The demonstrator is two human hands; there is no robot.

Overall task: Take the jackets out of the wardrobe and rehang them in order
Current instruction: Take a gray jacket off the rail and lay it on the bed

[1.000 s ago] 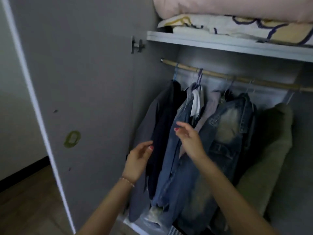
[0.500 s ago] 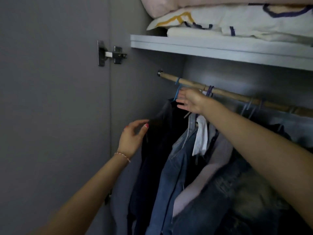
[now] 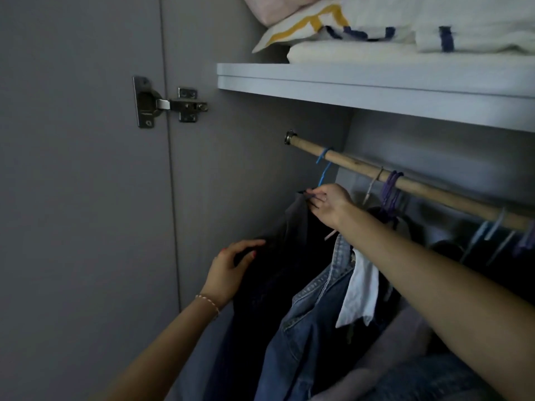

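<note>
A dark jacket (image 3: 278, 273) hangs leftmost in the wardrobe on a blue hanger (image 3: 324, 172) hooked over the wooden rail (image 3: 428, 192). My right hand (image 3: 330, 205) pinches the hanger at the jacket's collar, just under the hook. My left hand (image 3: 231, 273) grips the jacket's left shoulder, fingers curled over the cloth. To the right hangs a blue denim jacket (image 3: 307, 322) with a white label, then more garments on purple hangers (image 3: 390, 192) and pale hangers (image 3: 492, 230), largely hidden behind my right arm.
The open wardrobe door (image 3: 81, 198) with its metal hinge (image 3: 165, 102) stands at the left. A white shelf (image 3: 376, 91) above the rail carries folded bedding (image 3: 390, 27). The wardrobe's side wall (image 3: 246, 157) is close to the dark jacket.
My right hand has dropped from the rail to the blue hanger's neck and now pinches it. My left hand has closed on the dark jacket's shoulder. The view has moved closer.
</note>
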